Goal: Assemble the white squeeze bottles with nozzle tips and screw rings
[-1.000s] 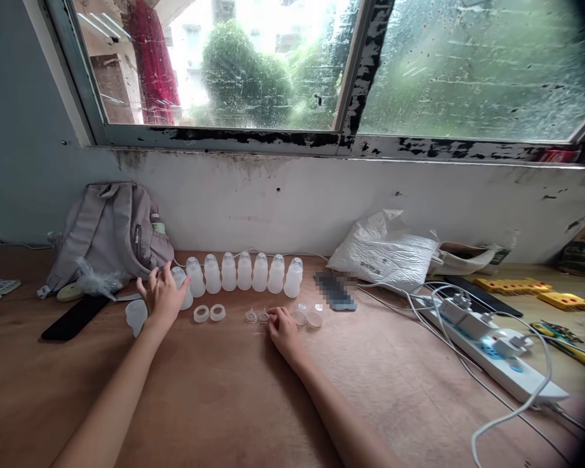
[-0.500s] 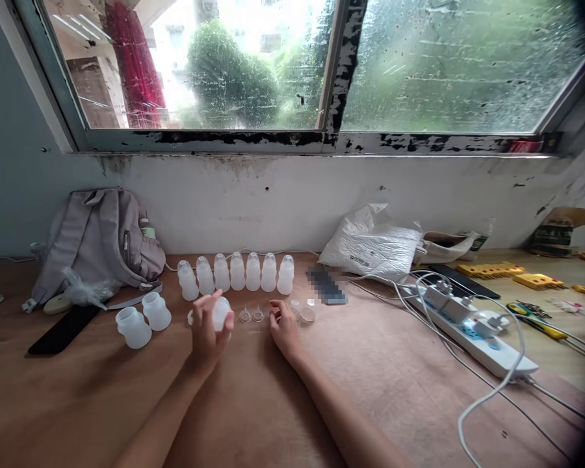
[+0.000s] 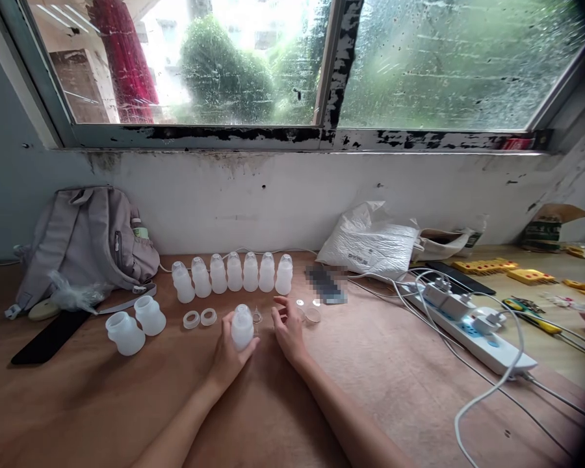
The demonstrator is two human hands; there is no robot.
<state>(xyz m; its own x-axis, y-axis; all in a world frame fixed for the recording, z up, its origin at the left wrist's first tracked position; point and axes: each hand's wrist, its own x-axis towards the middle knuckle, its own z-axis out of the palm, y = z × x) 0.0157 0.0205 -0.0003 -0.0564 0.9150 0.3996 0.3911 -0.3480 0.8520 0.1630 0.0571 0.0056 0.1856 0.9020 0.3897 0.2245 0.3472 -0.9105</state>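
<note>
My left hand (image 3: 229,354) is wrapped round a small translucent white baby bottle (image 3: 242,327), which stands upright with its domed top uppermost. Just right of it, my right hand (image 3: 288,331) has its fingers bent but apart, with nothing visible in them. Between the hands is a clear bottle nipple (image 3: 257,316), partly covered by the bottle and thumb. Two white rings (image 3: 208,316) lie left of the held bottle. Beyond my right fingers are a clear round cap (image 3: 312,316) and small white discs (image 3: 299,303). Two open-necked bottles (image 3: 126,335) stand at the left.
Several capped bottles (image 3: 234,272) form a row at the back. A grey backpack (image 3: 85,240) and black phone-like slab (image 3: 51,338) are at left. Right are a silver mailer bag (image 3: 368,240), a power strip (image 3: 472,331) with looping cables, and yellow parts (image 3: 485,266). Another person's hand shows far right.
My left hand has moved right and nearer with the bottle, uncovering the two rings. My right hand's fingers have lifted and spread a little. The view has shifted slightly.
</note>
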